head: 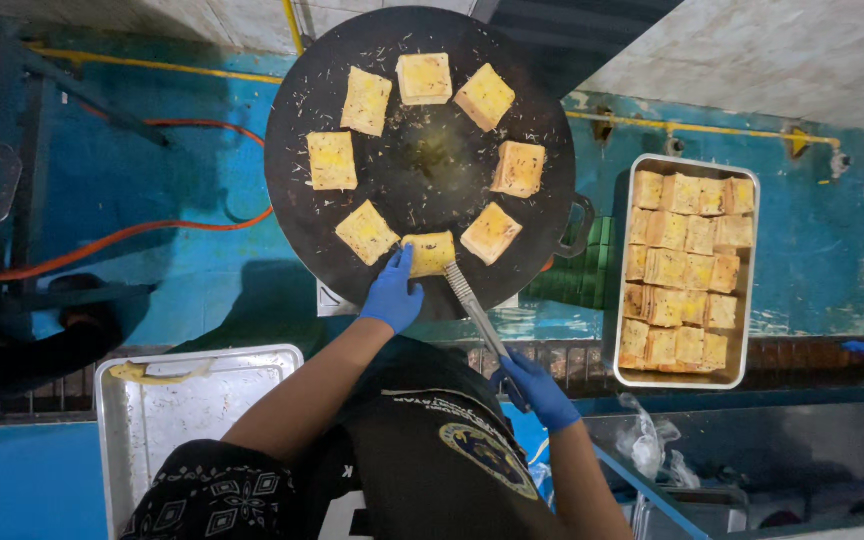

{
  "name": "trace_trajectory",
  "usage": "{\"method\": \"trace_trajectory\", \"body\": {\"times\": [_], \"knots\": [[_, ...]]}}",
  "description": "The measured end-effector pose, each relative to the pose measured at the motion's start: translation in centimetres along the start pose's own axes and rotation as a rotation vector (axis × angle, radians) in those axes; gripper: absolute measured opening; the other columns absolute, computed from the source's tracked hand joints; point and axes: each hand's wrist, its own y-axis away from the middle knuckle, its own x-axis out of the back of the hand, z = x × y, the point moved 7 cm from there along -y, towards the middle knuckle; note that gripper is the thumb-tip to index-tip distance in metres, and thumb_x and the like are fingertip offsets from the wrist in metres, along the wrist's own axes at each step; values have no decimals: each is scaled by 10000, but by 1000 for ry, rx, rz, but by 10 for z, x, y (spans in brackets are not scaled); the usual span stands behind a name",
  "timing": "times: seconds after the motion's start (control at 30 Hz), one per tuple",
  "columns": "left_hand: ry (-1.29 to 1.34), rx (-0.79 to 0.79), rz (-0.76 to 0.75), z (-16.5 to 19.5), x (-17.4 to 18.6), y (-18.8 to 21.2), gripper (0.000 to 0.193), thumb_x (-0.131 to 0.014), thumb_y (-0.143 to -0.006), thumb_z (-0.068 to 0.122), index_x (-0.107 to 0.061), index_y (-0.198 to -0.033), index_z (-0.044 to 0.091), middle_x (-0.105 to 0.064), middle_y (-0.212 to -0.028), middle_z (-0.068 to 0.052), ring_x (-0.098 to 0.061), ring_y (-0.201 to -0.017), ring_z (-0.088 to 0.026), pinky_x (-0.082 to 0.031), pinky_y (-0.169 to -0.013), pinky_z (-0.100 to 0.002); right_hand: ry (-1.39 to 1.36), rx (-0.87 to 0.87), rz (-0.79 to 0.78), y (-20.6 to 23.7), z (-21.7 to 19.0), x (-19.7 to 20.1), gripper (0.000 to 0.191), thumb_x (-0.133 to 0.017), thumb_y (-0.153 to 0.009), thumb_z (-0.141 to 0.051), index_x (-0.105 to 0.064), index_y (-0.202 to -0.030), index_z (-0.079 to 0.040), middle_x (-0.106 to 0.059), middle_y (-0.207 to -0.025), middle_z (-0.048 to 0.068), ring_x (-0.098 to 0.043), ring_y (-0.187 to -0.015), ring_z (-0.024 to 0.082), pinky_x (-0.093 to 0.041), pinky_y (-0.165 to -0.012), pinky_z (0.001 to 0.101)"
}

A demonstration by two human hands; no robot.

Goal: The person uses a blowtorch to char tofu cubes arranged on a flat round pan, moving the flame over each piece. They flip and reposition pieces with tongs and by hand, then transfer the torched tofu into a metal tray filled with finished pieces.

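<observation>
The left hand is pressing open fingers on the folded square at the griddle's near rim, while the right hand, closed around the spatula, is sliding it under. Lifting likely needs a level blade.

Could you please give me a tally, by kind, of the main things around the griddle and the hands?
Yellow squares on the round black griddle: 9, the nearest touched by the left hand
Metal trays: 2 (one of browned squares, one nearly bare)
Metal spatula, in the right hand: 1
Total: 12
</observation>
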Motion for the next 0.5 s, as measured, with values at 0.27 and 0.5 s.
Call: {"method": "trace_trajectory", "body": {"times": [0.27, 0.5], "knots": [[30, 27, -17, 5, 1, -5, 794, -622, -874, 154, -289, -1592, 92, -410, -1556, -243, -482, -1345, -436, -422, -1102, -463, -66, 107, 13, -43, -2, -17, 481, -571, -995, -342, -606, -1337, -6, -691, -826, 60, -485, -466, 74, -340, -394, 230], [276, -17, -17, 15, 1, -10, 756, -663, -897, 142, -336, -1573, 58, -415, -1565, -236, -401, -1464, -378, -353, -1176, -405, 45, 240, 177, -30, -1, 1, 532, -685, -964, -277, -552, -1429, -57, -642, -834, 24, -554, -648, 110, -434, -543, 278]]}}
